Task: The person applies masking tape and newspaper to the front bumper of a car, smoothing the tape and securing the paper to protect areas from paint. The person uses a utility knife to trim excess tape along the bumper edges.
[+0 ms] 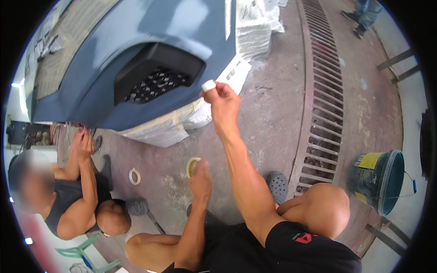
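In the head view, the right hand (225, 104) reaches forward at arm's length, thumb and fingertips pinching a small white piece (208, 85) near the lower right corner of a blue-grey bumper (168, 29). Whether the piece touches the panel, I cannot tell. A black grille (157, 84) sits in the bumper, and paper sheeting (166, 125) hangs along its lower edge. The left hand (200, 179) is lower, fingers loosely curled and blurred; a yellowish tape roll (188, 167) shows just behind it, and I cannot tell whether the fingers grip it. Another tape roll (130, 177) lies on the floor further left. A co-worker (73, 195) squats at the left, both hands (83, 143) close together at the bumper's lower edge; what they hold is too small to tell.

As a judgement, the pinch covers little of the white piece, so a loose grip could drop it or a bump against the edge could fold it. The right forearm, passing close to the sheeting, could catch and tear it if it swings left. If the co-worker pushes on the panel, it could shift against the right fingertips and leave a mark on the surface.
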A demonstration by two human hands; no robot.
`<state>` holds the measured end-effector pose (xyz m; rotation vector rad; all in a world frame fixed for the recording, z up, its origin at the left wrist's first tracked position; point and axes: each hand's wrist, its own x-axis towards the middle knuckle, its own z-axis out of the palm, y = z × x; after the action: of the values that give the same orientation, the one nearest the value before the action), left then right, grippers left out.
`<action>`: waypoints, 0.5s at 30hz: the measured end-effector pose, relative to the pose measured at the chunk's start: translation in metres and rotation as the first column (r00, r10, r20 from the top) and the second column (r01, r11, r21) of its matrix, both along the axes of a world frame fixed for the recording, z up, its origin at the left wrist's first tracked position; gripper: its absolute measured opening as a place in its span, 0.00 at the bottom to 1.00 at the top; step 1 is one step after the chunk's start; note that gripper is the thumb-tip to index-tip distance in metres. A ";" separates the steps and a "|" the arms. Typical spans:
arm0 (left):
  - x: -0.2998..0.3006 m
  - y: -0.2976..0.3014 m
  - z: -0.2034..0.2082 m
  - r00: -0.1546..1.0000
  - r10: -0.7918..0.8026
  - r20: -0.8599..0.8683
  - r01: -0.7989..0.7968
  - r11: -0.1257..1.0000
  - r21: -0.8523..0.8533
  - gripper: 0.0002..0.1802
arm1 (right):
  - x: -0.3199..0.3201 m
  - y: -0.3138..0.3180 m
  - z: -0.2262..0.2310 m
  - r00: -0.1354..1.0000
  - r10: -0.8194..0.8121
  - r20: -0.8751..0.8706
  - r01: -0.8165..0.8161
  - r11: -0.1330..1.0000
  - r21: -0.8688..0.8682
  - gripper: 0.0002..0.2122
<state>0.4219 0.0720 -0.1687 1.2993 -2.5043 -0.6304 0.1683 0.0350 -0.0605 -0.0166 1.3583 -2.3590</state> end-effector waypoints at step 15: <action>-0.110 -0.065 0.164 0.655 0.282 -0.701 0.031 0.917 0.397 0.24 | 0.037 -0.014 0.077 0.985 -0.172 0.012 0.167 0.934 -0.316 0.26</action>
<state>0.3118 0.0071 -0.0044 0.9962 -1.6260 -1.3459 0.2049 0.0214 0.0168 -0.0108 1.0089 -2.7047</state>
